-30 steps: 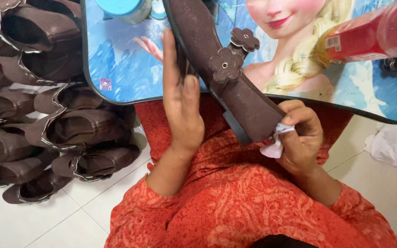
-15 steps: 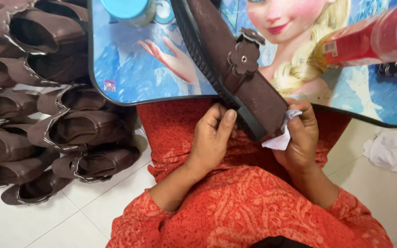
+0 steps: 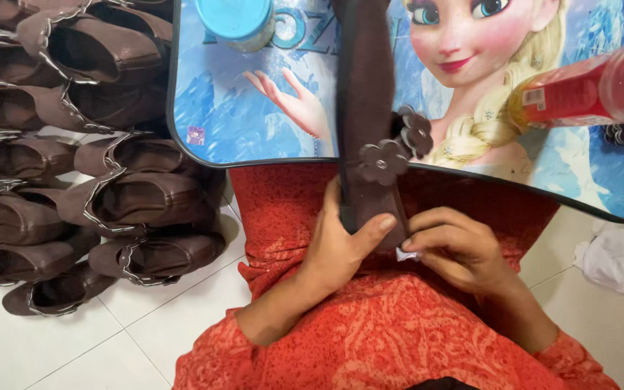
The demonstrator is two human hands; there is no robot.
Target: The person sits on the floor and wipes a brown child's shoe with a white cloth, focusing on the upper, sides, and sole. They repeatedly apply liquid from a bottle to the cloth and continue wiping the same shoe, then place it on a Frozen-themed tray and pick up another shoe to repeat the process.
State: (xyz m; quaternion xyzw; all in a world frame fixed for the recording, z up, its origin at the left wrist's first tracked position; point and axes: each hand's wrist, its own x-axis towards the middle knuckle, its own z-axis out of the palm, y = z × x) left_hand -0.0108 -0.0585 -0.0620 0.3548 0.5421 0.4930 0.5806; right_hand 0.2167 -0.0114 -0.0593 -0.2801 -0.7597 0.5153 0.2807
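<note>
Brown shoe [image 3: 365,108] is clasped at its near end by the left hand [image 3: 341,245]. The right hand [image 3: 456,249] pinches what seems a white scrap [image 3: 406,254] against it.

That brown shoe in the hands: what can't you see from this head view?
- Brown shoe: far end cut off by the top edge.
- Its near end: covered by the left hand.
- White scrap: mostly hidden under the right hand.
- Red bottle: cut off by the right edge.
</note>
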